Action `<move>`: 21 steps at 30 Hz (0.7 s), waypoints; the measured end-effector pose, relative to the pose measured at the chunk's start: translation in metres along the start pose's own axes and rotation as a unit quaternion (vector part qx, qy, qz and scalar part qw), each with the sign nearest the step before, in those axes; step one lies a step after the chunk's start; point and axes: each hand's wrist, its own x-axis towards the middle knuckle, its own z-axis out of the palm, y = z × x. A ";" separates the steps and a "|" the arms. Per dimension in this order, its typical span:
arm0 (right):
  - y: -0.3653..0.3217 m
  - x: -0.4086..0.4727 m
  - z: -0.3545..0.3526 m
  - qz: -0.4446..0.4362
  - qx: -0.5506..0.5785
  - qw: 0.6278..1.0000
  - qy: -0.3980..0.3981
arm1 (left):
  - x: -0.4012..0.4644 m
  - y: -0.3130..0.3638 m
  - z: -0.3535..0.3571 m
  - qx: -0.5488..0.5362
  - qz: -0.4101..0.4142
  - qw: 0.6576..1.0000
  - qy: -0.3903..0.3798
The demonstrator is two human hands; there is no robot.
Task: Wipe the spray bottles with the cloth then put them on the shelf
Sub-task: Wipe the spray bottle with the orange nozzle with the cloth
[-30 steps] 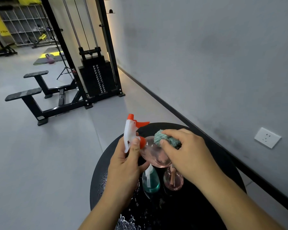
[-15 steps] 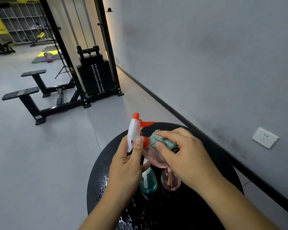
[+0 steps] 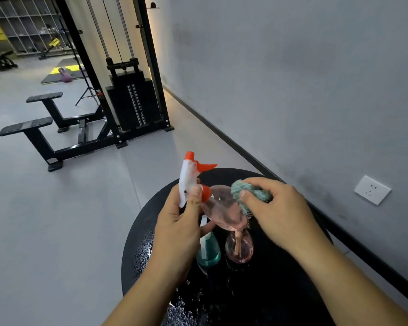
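Fingers [image 3: 194,196] of left hand [image 3: 177,229] wrapped round neck of pink spray bottle [image 3: 224,212], held tilted above round black table [image 3: 139,243]. Right hand [image 3: 280,215] pinches teal cloth [image 3: 239,190] against bottle body. Below on wet tabletop: teal bottle [image 3: 209,251] and second pink bottle [image 3: 239,247], side by side. Further back: wall socket [image 3: 372,189], cable weight machine [image 3: 132,100], benches [image 3: 26,125].
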 end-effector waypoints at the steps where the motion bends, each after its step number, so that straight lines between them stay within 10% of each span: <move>1: 0.002 0.000 0.000 0.006 -0.002 1.000 0.001 | 0.000 0.000 0.000 0.001 0.001 1.000 -0.004; 21: -0.001 -0.004 0.009 -0.024 0.038 0.999 0.004 | 0.004 0.002 -0.007 0.004 0.009 1.000 -0.016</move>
